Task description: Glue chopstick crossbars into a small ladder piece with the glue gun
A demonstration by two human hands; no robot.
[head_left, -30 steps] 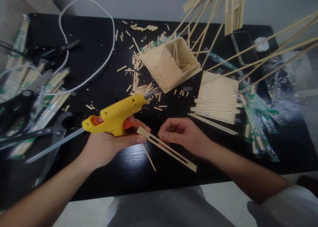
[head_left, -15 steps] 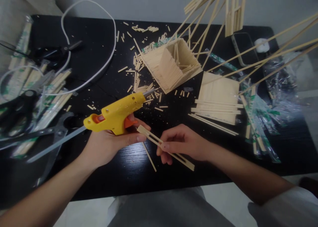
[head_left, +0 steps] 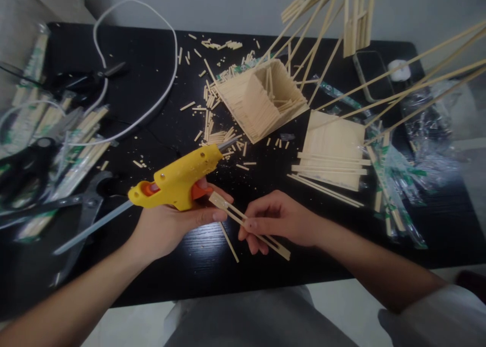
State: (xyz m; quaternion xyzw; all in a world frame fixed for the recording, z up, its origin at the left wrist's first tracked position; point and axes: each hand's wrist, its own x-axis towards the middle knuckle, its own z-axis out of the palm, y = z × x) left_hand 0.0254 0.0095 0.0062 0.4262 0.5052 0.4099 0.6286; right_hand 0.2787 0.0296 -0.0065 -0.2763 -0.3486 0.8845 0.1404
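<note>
My left hand (head_left: 170, 225) is closed round the handle of a yellow glue gun (head_left: 178, 177), whose metal nozzle points up and right. A clear glue stick (head_left: 93, 227) sticks out of its rear. Between finger and thumb, my right hand (head_left: 275, 223) pinches a narrow frame of wooden sticks (head_left: 233, 211), slanting down to the right. The frame's upper left end lies at my left fingertips. A single thin stick (head_left: 229, 242) rests on the table below it.
An angular wooden-stick box (head_left: 261, 101) stands at the back among cut stick pieces. To its right is a flat stick panel (head_left: 334, 139) with loose sticks on it. Pliers (head_left: 89, 200), scissors (head_left: 41, 149) and wrapped chopsticks (head_left: 81, 160) lie left. Long sticks (head_left: 410, 91) jut in from the right.
The glue gun has tipped and dropped slightly, with its rear glue stick shifting right. The wooden frame has moved slightly left at its lower end. Both hands keep their hold.
</note>
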